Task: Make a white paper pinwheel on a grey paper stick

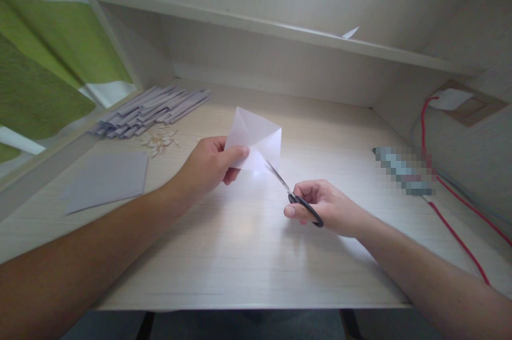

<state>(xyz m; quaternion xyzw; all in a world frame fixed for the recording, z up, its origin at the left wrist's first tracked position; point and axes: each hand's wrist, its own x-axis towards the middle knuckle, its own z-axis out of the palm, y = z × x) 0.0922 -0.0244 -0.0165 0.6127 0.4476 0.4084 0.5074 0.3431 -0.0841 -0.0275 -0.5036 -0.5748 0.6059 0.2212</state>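
Note:
My left hand pinches a white, creased piece of paper by its lower left side, thumb on top, above the middle of the desk. Black-handled scissors are in my right hand, with thumb and fingers at the handle loops. Their metal blades point up and to the left, the tips at the paper's lower edge. Whether the blades have cut into it I cannot tell. Left of my left forearm lies a stack of flat paper sheets.
Several rolled or folded paper strips are piled at the back left, with small pale scraps in front. A blurred-out object and a red cable lie at right. A shelf edge crosses above the desk.

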